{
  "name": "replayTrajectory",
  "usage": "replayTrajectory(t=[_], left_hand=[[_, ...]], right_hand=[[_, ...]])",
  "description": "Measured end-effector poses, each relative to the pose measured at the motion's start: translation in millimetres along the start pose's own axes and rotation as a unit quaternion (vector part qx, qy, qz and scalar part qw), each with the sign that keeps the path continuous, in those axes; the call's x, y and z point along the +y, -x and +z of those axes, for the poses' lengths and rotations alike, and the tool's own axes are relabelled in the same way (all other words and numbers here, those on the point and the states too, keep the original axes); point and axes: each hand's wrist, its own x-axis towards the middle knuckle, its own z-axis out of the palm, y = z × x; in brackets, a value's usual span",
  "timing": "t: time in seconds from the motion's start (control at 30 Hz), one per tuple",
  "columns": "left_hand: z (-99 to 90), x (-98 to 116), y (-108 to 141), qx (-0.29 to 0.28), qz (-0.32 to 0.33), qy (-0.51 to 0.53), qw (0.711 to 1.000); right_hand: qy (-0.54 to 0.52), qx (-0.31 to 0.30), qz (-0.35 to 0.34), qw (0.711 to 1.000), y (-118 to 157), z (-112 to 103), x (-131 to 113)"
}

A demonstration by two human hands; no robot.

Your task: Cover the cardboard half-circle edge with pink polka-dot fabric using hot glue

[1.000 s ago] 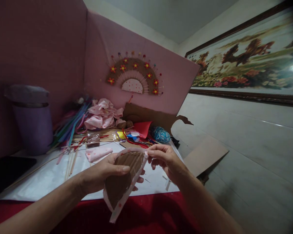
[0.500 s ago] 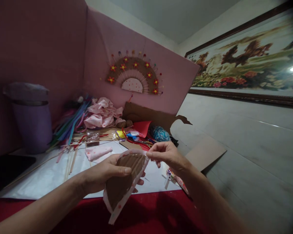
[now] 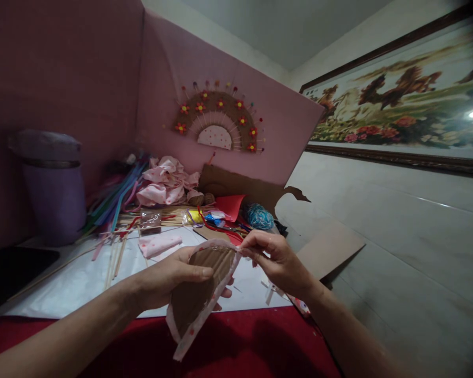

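Observation:
Low in the middle of the view, my left hand grips a half-round brown cardboard piece, its thumb on the face and its fingers behind. Pink dotted fabric is folded over the cardboard's edges, and a narrow end of it hangs at the bottom. At the upper right corner, my right hand pinches the fabric edge between thumb and fingertips. The piece is tilted above a white sheet and a red surface.
Behind lie crumpled pink fabric, thin sticks, blue yarn and a red sheet. A purple cup stands left. A cardboard arch with flowers is on the pink panel. More cardboard lies right.
My right hand has shifted slightly right and down, its fingers curled closer at the corner of the fabric. My left hand keeps its hold on the cardboard piece.

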Motion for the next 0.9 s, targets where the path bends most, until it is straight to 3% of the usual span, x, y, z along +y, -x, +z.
replayTrajectory(t=[0.13,0.27,0.67,0.9], left_hand=[[0.5,2,-1,-0.008,0.005,-0.012,1.0],[2.5,3,-1,-0.016,0.01,-0.005,1.0],[4.4,1,0,0.007,-0.001,0.02,1.0],[4.9,1,0,0.014,0.005,0.047,0.999]], right_hand=[[0.102,0.031,-0.129,0.986,3,3,-1],[0.179,0.048,-0.192,0.964,9,7,2],[0.218,0.076,-0.209,0.95,26,21,13],[0.311,0.096,-0.251,0.912,28,28,13]])
